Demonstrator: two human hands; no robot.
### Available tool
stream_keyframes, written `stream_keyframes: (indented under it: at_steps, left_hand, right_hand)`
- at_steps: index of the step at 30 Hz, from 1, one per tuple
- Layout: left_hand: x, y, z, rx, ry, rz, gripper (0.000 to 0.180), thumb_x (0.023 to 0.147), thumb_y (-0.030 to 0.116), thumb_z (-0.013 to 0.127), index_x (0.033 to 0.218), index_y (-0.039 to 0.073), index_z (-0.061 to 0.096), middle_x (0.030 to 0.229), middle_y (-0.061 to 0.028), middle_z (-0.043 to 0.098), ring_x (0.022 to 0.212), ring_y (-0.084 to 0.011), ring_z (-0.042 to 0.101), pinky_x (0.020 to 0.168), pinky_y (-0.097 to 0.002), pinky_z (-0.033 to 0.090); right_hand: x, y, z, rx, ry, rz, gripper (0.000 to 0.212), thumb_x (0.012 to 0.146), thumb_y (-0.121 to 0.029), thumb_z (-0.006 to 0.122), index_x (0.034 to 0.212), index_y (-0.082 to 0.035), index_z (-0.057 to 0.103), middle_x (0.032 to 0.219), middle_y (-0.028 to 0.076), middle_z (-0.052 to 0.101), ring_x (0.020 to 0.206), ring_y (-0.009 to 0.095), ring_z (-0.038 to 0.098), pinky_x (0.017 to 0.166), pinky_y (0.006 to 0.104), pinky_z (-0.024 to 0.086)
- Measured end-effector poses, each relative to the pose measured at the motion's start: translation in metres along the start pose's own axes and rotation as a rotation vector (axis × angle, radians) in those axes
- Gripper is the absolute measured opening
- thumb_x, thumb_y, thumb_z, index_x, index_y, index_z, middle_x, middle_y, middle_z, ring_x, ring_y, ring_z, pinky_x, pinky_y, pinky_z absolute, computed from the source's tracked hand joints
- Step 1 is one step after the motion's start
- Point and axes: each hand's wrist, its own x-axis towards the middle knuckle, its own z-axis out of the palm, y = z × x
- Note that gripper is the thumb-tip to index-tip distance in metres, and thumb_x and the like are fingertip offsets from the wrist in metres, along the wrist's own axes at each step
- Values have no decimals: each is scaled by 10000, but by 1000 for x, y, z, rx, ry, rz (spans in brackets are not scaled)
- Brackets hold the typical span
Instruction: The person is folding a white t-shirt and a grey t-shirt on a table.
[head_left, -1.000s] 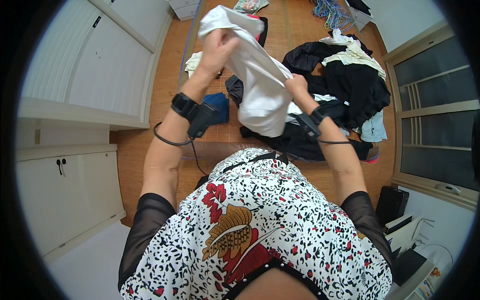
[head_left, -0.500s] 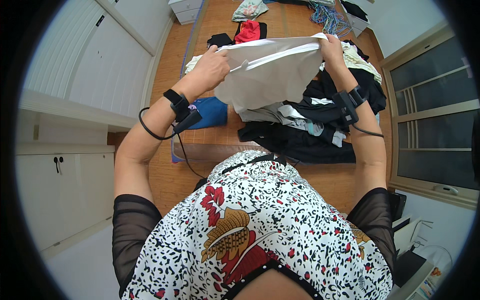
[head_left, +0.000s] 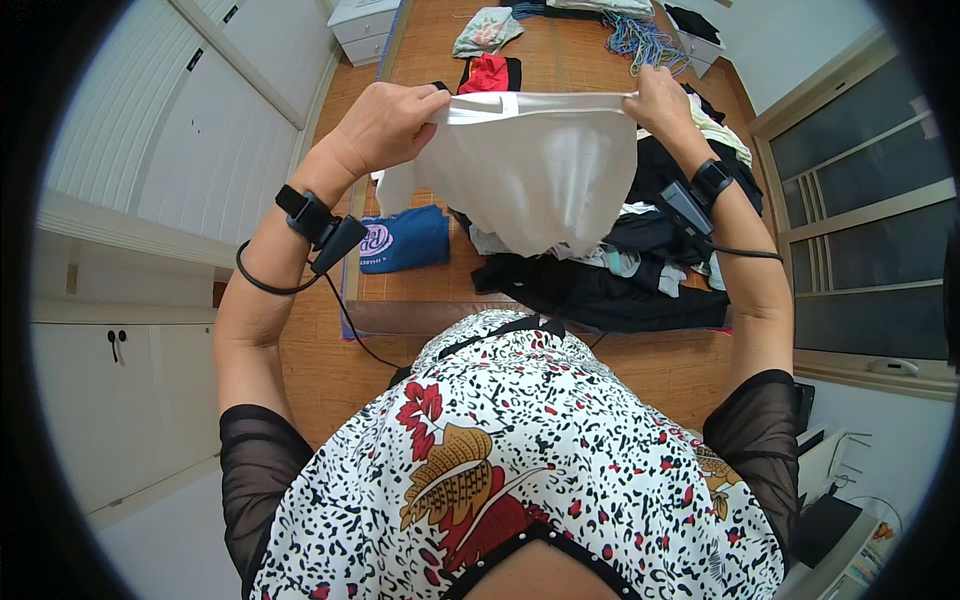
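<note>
Since the frame half a second ago, the left hand (head_left: 388,125) has shifted a little outward and up in the view, and the top band of the white garment (head_left: 530,180), slanted then, now runs nearly level between the two fists. That band is the line everything hangs on: it stretches left to right, roughly parallel to the near edge of the bed (head_left: 420,316), with one hand at each end and the cloth dropping between them on the wearer's side. The left fingers are curled tight over its left end; the right hand (head_left: 660,100) grips the right corner, though its fingertips are turned away and I can't make out exactly how they pinch. Neither hand is clearly closer to the garment, since both hold it. The folded blue cloth (head_left: 415,245) lies below the left hand in the view, while the heap of dark clothes (head_left: 610,292) spreads under the right side. The garment's lower edge overlaps that heap; whether they touch is hard to tell.
</note>
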Motion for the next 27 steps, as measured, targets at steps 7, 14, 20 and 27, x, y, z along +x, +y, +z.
stream_keyframes:
  at_steps: [7, 14, 20, 27]
  left_hand:
    - [32, 21, -45, 184, 381, 53, 217, 729, -4, 627, 937, 35, 577, 962, -107, 573, 768, -284, 612, 689, -334, 511]
    - [39, -17, -16, -545, 625, -535, 184, 935, 56, 442, 1088, 39, 544, 863, -12, 592, 819, -77, 532, 698, -220, 442]
    - [31, -59, -4, -844, 783, -652, 238, 880, 15, 398, 1059, 2, 555, 819, -1, 574, 708, -61, 509, 620, -216, 425]
    - [36, -48, -41, 62, 720, -361, 181, 834, 27, 487, 1015, 36, 487, 767, -234, 604, 749, -416, 605, 609, -439, 474]
  right_hand:
    - [15, -11, 10, 1561, -91, 731, 337, 874, -225, 432, 1034, -4, 630, 905, 147, 684, 780, 286, 654, 776, 384, 504]
    - [11, -54, -9, 2137, -33, 722, 356, 982, -234, 324, 1194, -23, 519, 1106, 114, 607, 991, 238, 591, 882, 383, 478]
    - [34, -33, -31, 758, 239, 127, 571, 870, -429, 501, 548, 41, 531, 431, 72, 447, 467, 163, 466, 482, 359, 369]
    - [64, 1, -82, 718, -62, 212, 377, 824, -321, 558, 683, 14, 655, 557, 35, 576, 494, 162, 533, 447, 342, 399]
